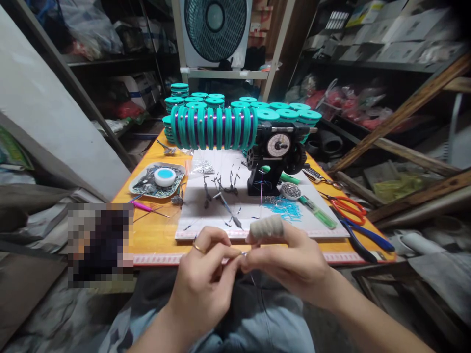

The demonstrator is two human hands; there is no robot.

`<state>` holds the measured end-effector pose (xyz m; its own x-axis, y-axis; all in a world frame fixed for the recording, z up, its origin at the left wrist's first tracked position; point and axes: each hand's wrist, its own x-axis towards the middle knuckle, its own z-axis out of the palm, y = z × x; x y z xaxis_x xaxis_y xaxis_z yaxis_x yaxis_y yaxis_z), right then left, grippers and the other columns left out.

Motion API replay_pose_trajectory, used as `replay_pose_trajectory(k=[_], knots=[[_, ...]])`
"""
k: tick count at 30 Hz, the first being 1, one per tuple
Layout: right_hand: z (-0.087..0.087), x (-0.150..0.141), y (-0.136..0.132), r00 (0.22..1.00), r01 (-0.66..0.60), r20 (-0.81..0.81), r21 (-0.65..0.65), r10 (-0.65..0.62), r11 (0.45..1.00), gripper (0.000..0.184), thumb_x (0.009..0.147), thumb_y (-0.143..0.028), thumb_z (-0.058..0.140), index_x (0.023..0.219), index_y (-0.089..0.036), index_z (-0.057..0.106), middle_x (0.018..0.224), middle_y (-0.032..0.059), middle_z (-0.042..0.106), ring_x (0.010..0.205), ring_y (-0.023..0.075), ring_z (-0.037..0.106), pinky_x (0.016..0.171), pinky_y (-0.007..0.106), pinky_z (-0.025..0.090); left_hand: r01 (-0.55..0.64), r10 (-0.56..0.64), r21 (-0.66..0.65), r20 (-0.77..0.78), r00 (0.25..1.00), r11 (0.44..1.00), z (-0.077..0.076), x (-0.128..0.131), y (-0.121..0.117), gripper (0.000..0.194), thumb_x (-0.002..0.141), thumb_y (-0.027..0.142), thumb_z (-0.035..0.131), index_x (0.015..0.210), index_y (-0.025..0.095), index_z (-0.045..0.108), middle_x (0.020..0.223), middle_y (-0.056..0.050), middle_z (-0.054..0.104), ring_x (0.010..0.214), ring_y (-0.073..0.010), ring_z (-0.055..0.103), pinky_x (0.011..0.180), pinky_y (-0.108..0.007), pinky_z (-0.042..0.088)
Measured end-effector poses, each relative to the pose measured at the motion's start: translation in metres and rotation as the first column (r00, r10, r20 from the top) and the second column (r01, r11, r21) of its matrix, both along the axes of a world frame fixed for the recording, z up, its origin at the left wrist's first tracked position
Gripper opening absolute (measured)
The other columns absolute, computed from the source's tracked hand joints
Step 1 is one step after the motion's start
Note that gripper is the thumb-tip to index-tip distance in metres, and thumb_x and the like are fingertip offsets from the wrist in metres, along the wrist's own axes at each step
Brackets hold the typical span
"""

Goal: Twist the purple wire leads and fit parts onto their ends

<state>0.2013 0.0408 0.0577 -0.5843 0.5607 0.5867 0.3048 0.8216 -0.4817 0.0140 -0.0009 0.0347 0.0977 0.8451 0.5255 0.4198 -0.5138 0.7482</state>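
My left hand point(204, 274), with a ring on one finger, and my right hand point(294, 262), its index finger wrapped in pale tape point(267, 227), meet at the table's front edge. Both are closed, fingertips pinched together around a thin purple line point(253, 279). Part of the line trails down over my lap; the exact spot between the fingertips is mostly hidden. Beyond them, a black winding machine point(274, 157) with a round dial carries a row of teal spools point(213, 128) wound with purple line. Sinkers with wire arms point(231, 215) lie on the white board point(191, 215).
Blue small pieces point(285, 209), a dish of metal bits point(290, 191) and a green box point(318, 212) lie right of centre. Orange-handled scissors point(348, 208) and blue-handled pliers point(368, 238) sit at the right edge. A patterned tray point(142, 189) and pink-handled tool point(145, 207) are left.
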Motion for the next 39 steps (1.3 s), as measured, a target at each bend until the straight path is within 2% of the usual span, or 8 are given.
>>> replay_pose_trajectory(k=[7,12,17,20,26,31,35,39], knots=[[-0.001,-0.02,0.011,0.983,0.112,-0.145,-0.017,-0.113,0.994,0.013,0.093,-0.016,0.062,0.087,-0.019,0.073,0.083,0.0044,0.061,0.073,0.0145,0.062,0.06,0.025,0.052,0.094,0.164,0.52,-0.429,0.888,0.849,-0.004,0.0,-0.002,0.022,0.08,-0.004,0.064,0.098,0.01,0.063,0.093,-0.011,0.071,0.068,-0.0173,0.066,0.063,-0.03,0.052],[-0.006,-0.005,0.006,0.993,0.019,-0.116,0.039,-0.014,0.999,0.017,0.093,-0.01,0.055,0.104,-0.019,0.065,0.094,0.0076,0.064,0.085,0.0172,0.063,0.07,0.028,0.056,0.173,-0.149,-0.147,0.161,0.976,0.974,0.001,0.002,-0.001,0.017,0.089,0.01,0.059,0.073,0.016,0.06,0.083,-0.005,0.066,0.071,-0.0128,0.062,0.058,-0.022,0.045],[-0.005,0.01,0.0,0.989,-0.128,0.048,-0.19,0.139,0.974,0.005,0.093,-0.021,0.062,0.091,-0.02,0.066,0.073,-0.0017,0.061,0.062,0.0111,0.057,0.055,0.02,0.05,0.604,0.046,-0.514,0.784,0.619,0.609,0.0,0.006,0.002,0.031,0.08,0.033,0.074,0.064,0.014,0.056,0.067,0.001,0.054,0.049,-0.0033,0.033,0.045,-0.018,0.024],[-0.006,0.009,-0.002,0.994,-0.087,0.025,-0.359,0.103,0.929,0.008,0.091,-0.026,0.067,0.086,-0.019,0.067,0.071,-0.0022,0.062,0.062,0.0116,0.058,0.058,0.022,0.051,0.657,0.083,-0.506,0.822,0.563,0.559,-0.002,0.008,0.003,0.033,0.078,0.034,0.076,0.062,0.015,0.055,0.058,0.005,0.043,0.047,-0.0034,0.028,0.044,-0.018,0.024],[-0.007,-0.006,0.0,0.985,-0.016,-0.169,-0.181,-0.015,0.983,0.015,0.096,-0.021,0.058,0.092,-0.019,0.073,0.092,0.0052,0.061,0.073,0.0124,0.063,0.063,0.024,0.053,0.041,-0.035,-0.056,0.104,0.994,0.998,-0.013,0.006,-0.002,0.012,0.089,0.012,0.061,0.077,0.016,0.062,0.088,-0.006,0.06,0.069,-0.0122,0.059,0.057,-0.022,0.044],[-0.005,-0.019,0.01,0.986,0.11,-0.118,-0.054,-0.115,0.992,0.011,0.09,-0.013,0.065,0.088,-0.018,0.074,0.08,0.0037,0.059,0.069,0.0127,0.061,0.058,0.023,0.049,0.063,0.136,0.477,-0.372,0.918,0.877,-0.017,0.003,-0.006,0.018,0.082,-0.002,0.061,0.093,0.012,0.063,0.096,-0.011,0.072,0.07,-0.017,0.065,0.066,-0.029,0.049],[-0.01,-0.009,0.007,0.985,0.082,-0.149,-0.032,-0.086,0.996,0.018,0.091,-0.007,0.059,0.103,-0.019,0.065,0.087,0.0047,0.063,0.069,0.0128,0.061,0.061,0.024,0.052,0.115,-0.113,-0.048,0.046,0.993,0.992,-0.011,0.004,-0.006,0.014,0.089,0.008,0.058,0.079,0.017,0.06,0.088,-0.006,0.069,0.078,-0.0155,0.065,0.065,-0.024,0.047],[-0.013,0.006,-0.001,0.992,-0.128,-0.018,0.034,0.129,0.991,0.027,0.085,-0.005,0.057,0.105,-0.022,0.061,0.102,0.0063,0.066,0.088,0.0182,0.064,0.075,0.029,0.056,0.48,-0.047,-0.462,0.682,0.73,0.746,-0.009,0.007,-0.004,0.028,0.086,0.031,0.069,0.066,0.016,0.057,0.078,-0.002,0.06,0.059,-0.0076,0.048,0.05,-0.019,0.036]])
